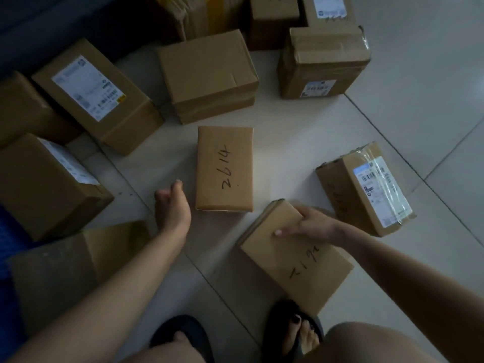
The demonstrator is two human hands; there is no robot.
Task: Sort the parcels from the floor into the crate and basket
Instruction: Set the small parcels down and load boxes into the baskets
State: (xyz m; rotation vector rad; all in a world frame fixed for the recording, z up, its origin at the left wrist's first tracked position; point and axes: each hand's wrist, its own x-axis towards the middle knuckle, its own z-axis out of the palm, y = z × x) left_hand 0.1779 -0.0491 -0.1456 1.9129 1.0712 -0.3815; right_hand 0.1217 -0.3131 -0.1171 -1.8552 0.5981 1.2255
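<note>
Floor point(301, 158) holds many unsorted parcels (crate, basket unseen): right hand point(311, 224) grips box point(296, 255) at five o'clock, left hand point(171, 205) open, empty.

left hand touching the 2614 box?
No. The left hand hovers open beside the 2614 box, with floor showing between them; only the right hand grips a parcel.

You are looking at a dim, underexposed view. The brightest patch of floor point(282, 142) lies just right of the parcel marked 2614 point(224, 169); light falls off toward every corner from there. Glare streaks the taped box point(366, 189) further right. Edges bow outward, and the whole frame is soft and slightly blurred.
</note>
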